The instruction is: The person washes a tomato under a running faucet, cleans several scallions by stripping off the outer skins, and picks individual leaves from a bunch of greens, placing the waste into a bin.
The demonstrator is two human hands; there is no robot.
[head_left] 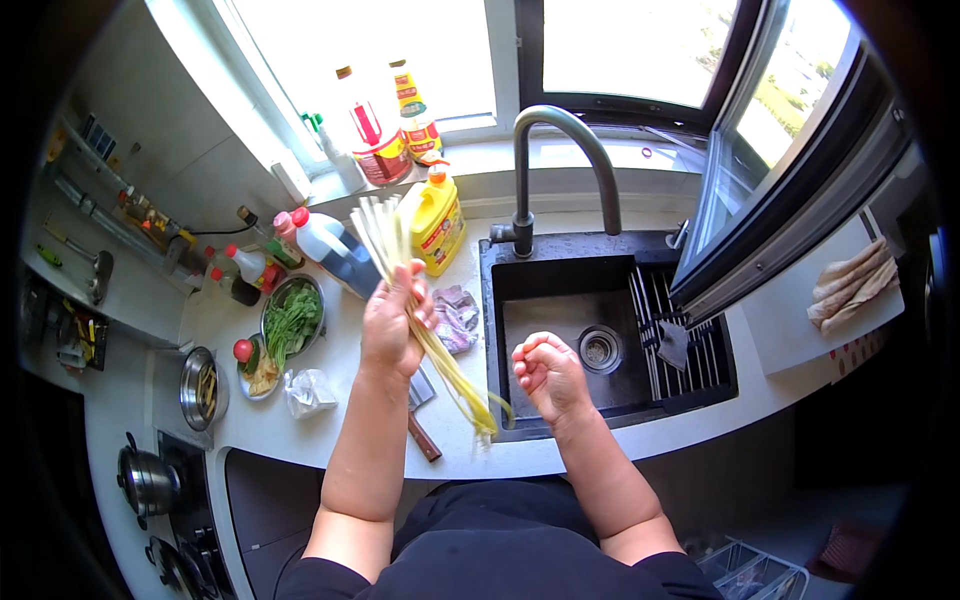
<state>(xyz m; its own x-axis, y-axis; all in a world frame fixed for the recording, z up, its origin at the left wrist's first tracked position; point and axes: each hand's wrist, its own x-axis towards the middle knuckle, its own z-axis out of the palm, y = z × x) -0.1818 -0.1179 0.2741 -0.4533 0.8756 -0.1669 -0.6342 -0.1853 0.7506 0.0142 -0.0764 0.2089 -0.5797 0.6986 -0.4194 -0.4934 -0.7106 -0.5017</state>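
A bunch of long, pale yellow chives (450,375) slants across my view, white ends up and limp yellow ends down. My left hand (393,320) is closed round its upper part, above the counter. Over the near left part of the black sink (490,350), my right hand (552,375) is closed with curled fingers; whether a small piece is in them is hidden. A kitchen knife with a brown wooden handle (424,438) lies on the counter under the chives. Beside the left hand rests a crumpled purple-and-white cloth (456,318).
A dark tap (568,115) arches over the sink, beside a drying rack (655,330). Left of my arm are a bowl of leafy greens (293,318), a small plate (262,393) and a white plastic bag (309,393). A yellow jug (438,222) stands behind. An open window sash (775,190) juts inward.
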